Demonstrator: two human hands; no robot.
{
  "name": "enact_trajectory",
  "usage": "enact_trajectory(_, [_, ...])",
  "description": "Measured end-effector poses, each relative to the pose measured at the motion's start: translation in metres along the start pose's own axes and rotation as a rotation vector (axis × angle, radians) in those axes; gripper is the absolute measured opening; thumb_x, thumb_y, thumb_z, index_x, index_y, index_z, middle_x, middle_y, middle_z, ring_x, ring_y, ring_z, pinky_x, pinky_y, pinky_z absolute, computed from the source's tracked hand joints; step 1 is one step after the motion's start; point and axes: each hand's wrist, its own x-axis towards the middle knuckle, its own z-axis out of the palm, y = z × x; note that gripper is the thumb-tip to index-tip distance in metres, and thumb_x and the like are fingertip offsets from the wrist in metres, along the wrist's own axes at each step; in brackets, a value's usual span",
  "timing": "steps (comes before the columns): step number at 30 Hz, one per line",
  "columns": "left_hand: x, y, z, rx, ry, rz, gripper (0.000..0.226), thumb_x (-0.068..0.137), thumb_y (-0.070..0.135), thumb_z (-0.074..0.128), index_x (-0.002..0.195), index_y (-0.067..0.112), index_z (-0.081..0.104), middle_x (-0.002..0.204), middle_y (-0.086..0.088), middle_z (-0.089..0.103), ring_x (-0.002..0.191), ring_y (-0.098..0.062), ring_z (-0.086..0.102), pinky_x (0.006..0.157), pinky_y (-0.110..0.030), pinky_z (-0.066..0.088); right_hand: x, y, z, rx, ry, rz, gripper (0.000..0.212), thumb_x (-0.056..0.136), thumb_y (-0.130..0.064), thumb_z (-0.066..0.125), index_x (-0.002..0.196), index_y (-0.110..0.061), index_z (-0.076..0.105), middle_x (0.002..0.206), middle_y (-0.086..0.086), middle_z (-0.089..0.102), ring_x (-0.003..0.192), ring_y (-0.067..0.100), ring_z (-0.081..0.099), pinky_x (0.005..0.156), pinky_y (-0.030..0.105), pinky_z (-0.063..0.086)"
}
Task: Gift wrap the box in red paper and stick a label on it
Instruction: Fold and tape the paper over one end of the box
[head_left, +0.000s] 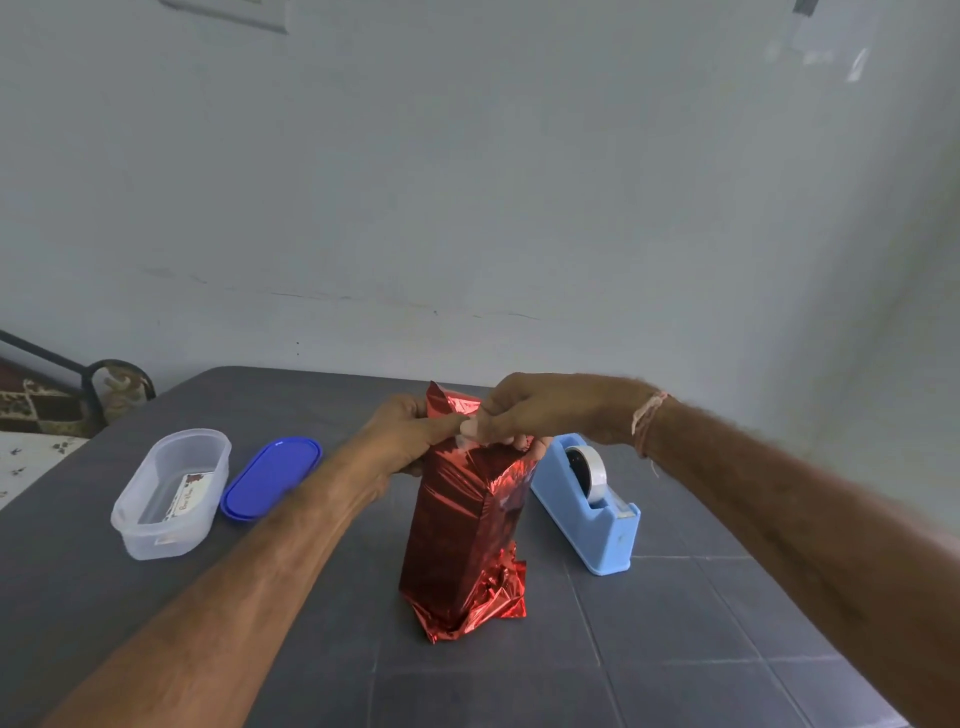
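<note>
A tall box wrapped in shiny red paper (462, 530) stands upright in the middle of the dark table (701, 623). Its lower end is crumpled. My left hand (410, 431) grips the paper at the top left of the box. My right hand (540, 410) reaches over the top from the right, and its fingers pinch the red paper fold at the top edge, close to my left thumb. A small pale piece, perhaps tape, shows under the fingertips. A printed label (189, 491) lies inside the clear plastic container (130, 514) on the left.
A blue oval lid (270, 475) lies beside the clear container. A light blue tape dispenser (592, 504) with a roll of clear tape stands just right of the box, under my right wrist. A pale wall rises behind the table. A bed frame shows far left.
</note>
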Motion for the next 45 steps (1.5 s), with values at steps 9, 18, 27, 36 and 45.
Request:
enact_trajectory(9, [-0.001,0.002,0.001,0.009,-0.003,0.005,0.026,0.091,0.036,0.073,0.089,0.01,0.07,0.065,0.003,0.073,0.054,-0.006,0.067,0.051,-0.02,0.046,0.004,0.001,0.004,-0.044,0.001,0.027,0.032,0.095,-0.049,0.066,0.084,-0.02,0.068,0.076,-0.008,0.057,0.077,0.011,0.053,0.07,0.027,0.049])
enact_trajectory(18, [-0.004,0.003,0.001,0.015,-0.023,0.028,0.02,0.093,0.031,0.073,0.089,0.011,0.072,0.062,0.005,0.072,0.051,-0.001,0.065,0.049,-0.016,0.047,0.006,-0.009,0.005,-0.204,0.003,0.039,0.034,0.097,-0.043,0.067,0.075,-0.017,0.064,0.064,-0.01,0.059,0.061,0.004,0.054,0.062,0.023,0.048])
enact_trajectory(27, [-0.008,0.007,0.002,0.034,-0.028,0.028,0.022,0.087,0.034,0.077,0.082,0.014,0.07,0.058,0.006,0.071,0.05,-0.002,0.065,0.055,-0.02,0.048,0.013,-0.017,0.004,-0.427,0.012,0.114,0.058,0.089,-0.06,0.067,0.104,-0.005,0.074,0.105,0.014,0.076,0.088,0.023,0.07,0.085,0.039,0.058])
enact_trajectory(36, [-0.01,0.007,0.003,0.019,-0.025,0.025,0.023,0.086,0.033,0.078,0.091,0.011,0.072,0.062,0.006,0.072,0.051,-0.002,0.065,0.053,-0.02,0.046,0.043,0.009,-0.004,-0.623,0.096,0.329,0.04,0.075,-0.065,0.072,0.075,-0.025,0.064,0.065,-0.008,0.062,0.067,0.018,0.066,0.054,0.025,0.05])
enact_trajectory(45, [-0.01,0.004,0.002,-0.034,-0.023,0.029,0.02,0.084,0.031,0.081,0.088,0.013,0.073,0.07,0.001,0.077,0.061,-0.009,0.073,0.06,-0.024,0.055,0.02,0.004,-0.006,-0.45,0.031,0.332,0.049,0.08,-0.071,0.069,0.074,-0.022,0.064,0.077,-0.005,0.064,0.074,0.012,0.059,0.069,0.03,0.045])
